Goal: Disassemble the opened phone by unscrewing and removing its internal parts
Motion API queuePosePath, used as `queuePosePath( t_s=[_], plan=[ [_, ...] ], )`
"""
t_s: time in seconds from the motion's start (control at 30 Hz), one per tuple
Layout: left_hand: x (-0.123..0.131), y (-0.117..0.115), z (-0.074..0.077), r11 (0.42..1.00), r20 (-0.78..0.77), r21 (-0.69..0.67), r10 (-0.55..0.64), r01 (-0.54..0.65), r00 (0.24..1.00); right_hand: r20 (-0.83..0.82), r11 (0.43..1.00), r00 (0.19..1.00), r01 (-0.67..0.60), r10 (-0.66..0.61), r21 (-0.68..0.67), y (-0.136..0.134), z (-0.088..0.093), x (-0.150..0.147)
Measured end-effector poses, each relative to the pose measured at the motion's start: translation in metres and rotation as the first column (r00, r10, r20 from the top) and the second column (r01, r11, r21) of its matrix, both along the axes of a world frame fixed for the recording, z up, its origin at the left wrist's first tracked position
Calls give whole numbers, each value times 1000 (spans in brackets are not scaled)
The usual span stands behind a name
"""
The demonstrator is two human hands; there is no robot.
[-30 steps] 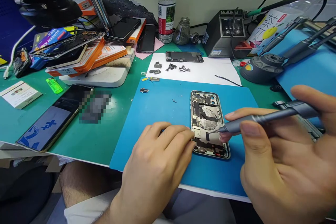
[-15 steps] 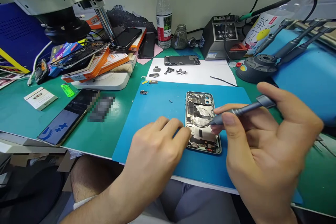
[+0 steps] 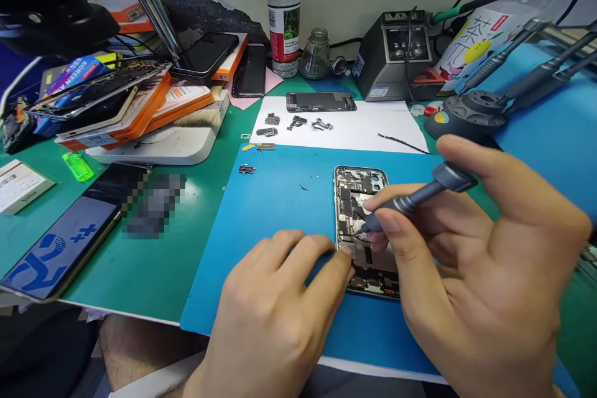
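An opened smartphone [image 3: 380, 260] lies on the blue mat [image 3: 261, 224], its inner boards and metal plates exposed. My left hand [image 3: 280, 298] has its bent fingers against the phone's left edge, holding it. In my right hand [image 3: 485, 280] a grey precision screwdriver [image 3: 413, 199] is pinched between thumb and fingers, with the forefinger over its end cap. Its thin tip points down at the left side of the phone's interior, near my left fingertips. The right hand covers the phone's lower right part.
Small metal parts [image 3: 296, 123] and a detached phone screen [image 3: 321, 101] lie on white paper behind the mat. A bottle [image 3: 284, 31], a glass jar [image 3: 316, 56] and a soldering station [image 3: 394, 56] stand at the back. Stacked boxes [image 3: 153, 106] and another phone [image 3: 69, 236] are at left.
The view has shifted closer and to the right. The screwdriver tip has moved from the phone's round middle area down and left, towards its left edge. Both hands keep their hold.
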State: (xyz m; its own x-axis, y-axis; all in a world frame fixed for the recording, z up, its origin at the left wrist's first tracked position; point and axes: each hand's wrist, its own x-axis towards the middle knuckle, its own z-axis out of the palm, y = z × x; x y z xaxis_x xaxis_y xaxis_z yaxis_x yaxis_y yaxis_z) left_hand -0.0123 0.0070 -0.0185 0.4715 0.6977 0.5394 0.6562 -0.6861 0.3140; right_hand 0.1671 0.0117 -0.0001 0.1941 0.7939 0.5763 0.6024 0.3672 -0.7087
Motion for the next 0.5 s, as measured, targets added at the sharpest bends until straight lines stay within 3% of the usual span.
queuePosePath(
  t_s=[0.27, 0.5],
  plan=[
    [-6, 3, -5, 999, -62, 37, -13, 16, 998, -18, 995, 998, 65, -66, -79, -3, -8, -5],
    [-10, 2, -9, 999, -138, 22, -28, 31, 990, 11, 994, 999, 52, -51, -95, -3, -9, -10]
  ],
)
